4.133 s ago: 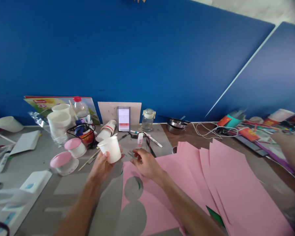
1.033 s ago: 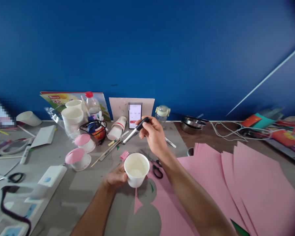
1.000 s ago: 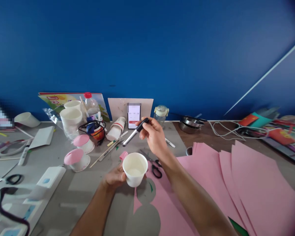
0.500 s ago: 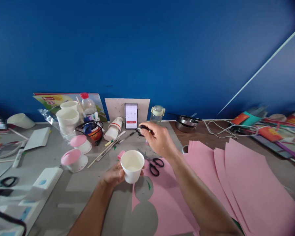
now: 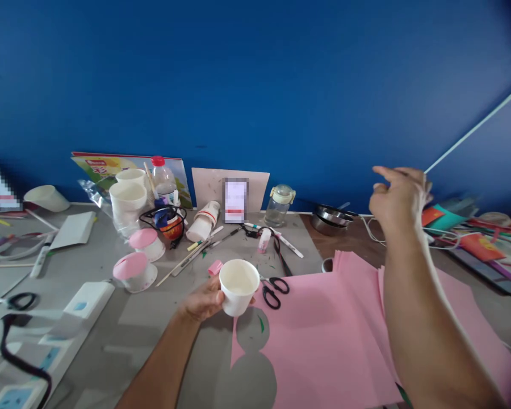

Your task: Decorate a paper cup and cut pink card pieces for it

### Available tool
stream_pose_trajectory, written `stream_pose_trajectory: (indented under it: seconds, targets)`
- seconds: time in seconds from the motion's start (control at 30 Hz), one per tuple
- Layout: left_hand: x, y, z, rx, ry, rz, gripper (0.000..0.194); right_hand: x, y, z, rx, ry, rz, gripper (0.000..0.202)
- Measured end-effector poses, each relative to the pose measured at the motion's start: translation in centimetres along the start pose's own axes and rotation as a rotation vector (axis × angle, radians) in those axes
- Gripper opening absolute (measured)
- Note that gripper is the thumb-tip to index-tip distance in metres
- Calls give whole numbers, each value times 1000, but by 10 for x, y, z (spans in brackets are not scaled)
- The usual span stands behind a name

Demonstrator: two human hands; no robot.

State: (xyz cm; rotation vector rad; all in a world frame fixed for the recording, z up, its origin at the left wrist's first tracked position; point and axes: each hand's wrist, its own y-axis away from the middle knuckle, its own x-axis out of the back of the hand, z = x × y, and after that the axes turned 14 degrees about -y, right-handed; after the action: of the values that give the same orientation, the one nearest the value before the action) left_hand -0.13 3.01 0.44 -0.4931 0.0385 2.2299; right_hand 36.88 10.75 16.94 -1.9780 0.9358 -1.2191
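Observation:
My left hand (image 5: 205, 300) is wrapped around a white paper cup (image 5: 238, 287), held upright above the desk with its mouth toward me. My right hand (image 5: 400, 196) is raised at the right, in front of the blue wall, fingers apart and nothing in them. Beside the cup lie black-handled scissors (image 5: 273, 292), on the edge of a pink paper sheet (image 5: 319, 335) with round cut-outs. A small pink cap (image 5: 215, 267) and a glue stick (image 5: 263, 241) are just behind the cup. Two cups with pink paper tops (image 5: 133, 267) stand to the left.
Stacked white cups (image 5: 128, 199), a red-capped bottle (image 5: 164, 182) and a phone (image 5: 235, 200) stand at the back. A glass jar (image 5: 280, 205) and metal bowls (image 5: 333, 218) are near the wall. A power strip (image 5: 87, 304) lies at left, white cables (image 5: 440, 241) at right.
My right hand has let go of a black item near the phone and swung up and right. My left hand still holds the cup. The view has shifted slightly.

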Motion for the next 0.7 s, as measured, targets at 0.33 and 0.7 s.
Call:
stream_pose_trajectory:
  seconds: [0.33,0.7]
  targets:
    - [4,0,7,-99,-1,115,73,-22,132,-110,-59,-482,-1361,23]
    - [2,-4,10,-65,9,168,79,-26,174,-114,44,119,-1415,21]
